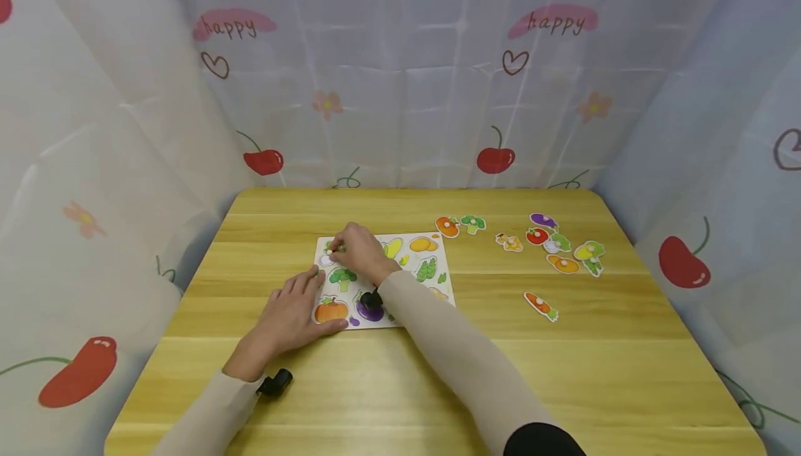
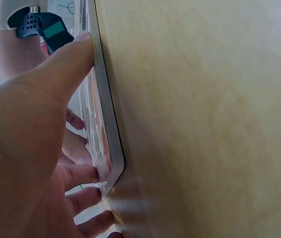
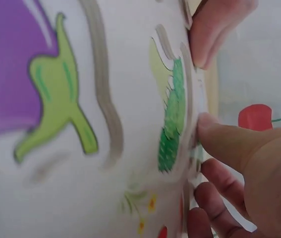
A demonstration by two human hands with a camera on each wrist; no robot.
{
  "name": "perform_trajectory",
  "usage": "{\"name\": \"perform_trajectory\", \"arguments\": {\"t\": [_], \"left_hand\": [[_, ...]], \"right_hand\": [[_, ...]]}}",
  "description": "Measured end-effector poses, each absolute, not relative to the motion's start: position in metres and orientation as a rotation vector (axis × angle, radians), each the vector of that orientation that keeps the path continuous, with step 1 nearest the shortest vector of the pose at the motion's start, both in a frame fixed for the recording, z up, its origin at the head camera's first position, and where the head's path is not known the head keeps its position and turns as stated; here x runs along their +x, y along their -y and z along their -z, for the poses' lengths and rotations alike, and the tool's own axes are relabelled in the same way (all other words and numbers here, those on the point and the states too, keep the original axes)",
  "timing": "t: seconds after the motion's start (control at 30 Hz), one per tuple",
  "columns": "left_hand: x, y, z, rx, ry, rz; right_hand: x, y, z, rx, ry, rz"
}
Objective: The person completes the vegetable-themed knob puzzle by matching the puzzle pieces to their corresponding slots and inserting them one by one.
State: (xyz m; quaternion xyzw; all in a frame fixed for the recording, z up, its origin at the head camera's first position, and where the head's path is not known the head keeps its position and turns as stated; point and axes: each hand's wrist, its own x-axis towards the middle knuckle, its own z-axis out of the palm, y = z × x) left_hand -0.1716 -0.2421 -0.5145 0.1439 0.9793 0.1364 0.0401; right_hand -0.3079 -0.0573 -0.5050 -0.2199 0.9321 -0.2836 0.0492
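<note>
A white puzzle board with printed vegetable shapes lies flat on the wooden table. My left hand rests along its left side, fingers spread and fairly straight, the thumb on the front edge. In the left wrist view that thumb presses against the board's grey side edge. Over the board's far left corner, my right hand pinches a small whitish puzzle piece between thumb and fingertips; most of it is hidden. The right wrist view shows the board's purple eggplant picture up close.
Right of the board lie loose vegetable pieces: a pumpkin, a broccoli, a carrot, a tomato, an eggplant and several others, some overlapping. Printed curtains surround the table at its back and sides.
</note>
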Motion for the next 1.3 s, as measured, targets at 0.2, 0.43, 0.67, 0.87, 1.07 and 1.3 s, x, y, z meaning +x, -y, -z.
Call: {"name": "perform_trajectory", "arguments": {"t": [0.2,0.43,0.67,0.87,1.07,1.3], "left_hand": [[-0.173,0.243,0.512,0.430,-2.990,-0.383],[-0.173,0.243,0.514,0.438,-2.996,-0.382],[-0.173,0.243,0.514,0.422,-2.988,-0.397],[-0.171,0.241,0.515,0.429,-2.984,-0.415],[-0.173,0.243,0.519,0.422,-2.988,-0.407],[-0.174,0.243,0.517,0.418,-2.991,-0.415]], "right_hand": [[-0.310,0.043,0.498,-0.717,-2.799,0.815],[-0.311,0.015,0.498,-0.743,-2.795,0.868],[-0.311,-0.011,0.496,-0.721,-2.802,0.900],[-0.312,-0.028,0.495,-0.712,-2.833,0.889],[-0.310,-0.044,0.494,-0.734,-2.869,0.888],[-0.308,-0.071,0.492,-0.729,-2.917,0.869]]}}
